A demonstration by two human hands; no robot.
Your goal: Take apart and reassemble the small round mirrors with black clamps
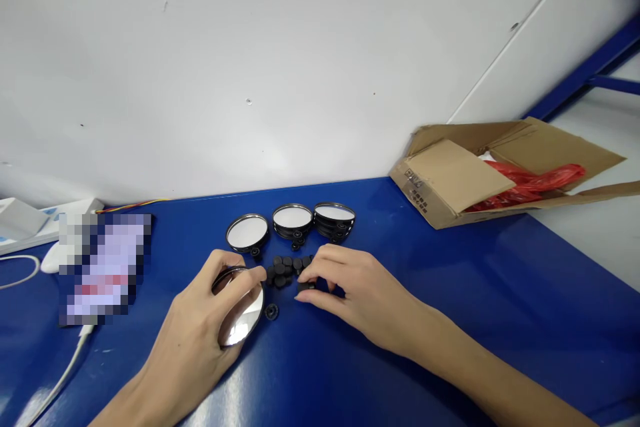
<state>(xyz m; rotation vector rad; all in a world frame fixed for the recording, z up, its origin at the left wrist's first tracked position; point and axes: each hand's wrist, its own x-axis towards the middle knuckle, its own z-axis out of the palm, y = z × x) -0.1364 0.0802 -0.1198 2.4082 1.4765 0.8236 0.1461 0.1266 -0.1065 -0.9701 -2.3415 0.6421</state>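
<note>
My left hand (200, 327) is wrapped round a round mirror (243, 315), which is tilted just above the blue table. Between the thumb and fingers of my right hand (345, 280) is a small black knob (305, 287). A pile of similar black knobs (281, 268) lies between my hands. One small black ring-like part (271, 311) rests on the table beside the held mirror. Behind the pile, round mirrors stand in a row: one at the left (247, 232), one in the middle (293, 217), and a stack at the right (335, 213).
An open cardboard box (440, 180) with a red plastic bag (535, 183) stands at the back right of the blue table (450, 280). At the left are a blurred phone (107, 267), a white cable (65, 373) and a white power strip (75, 210). A white wall runs behind.
</note>
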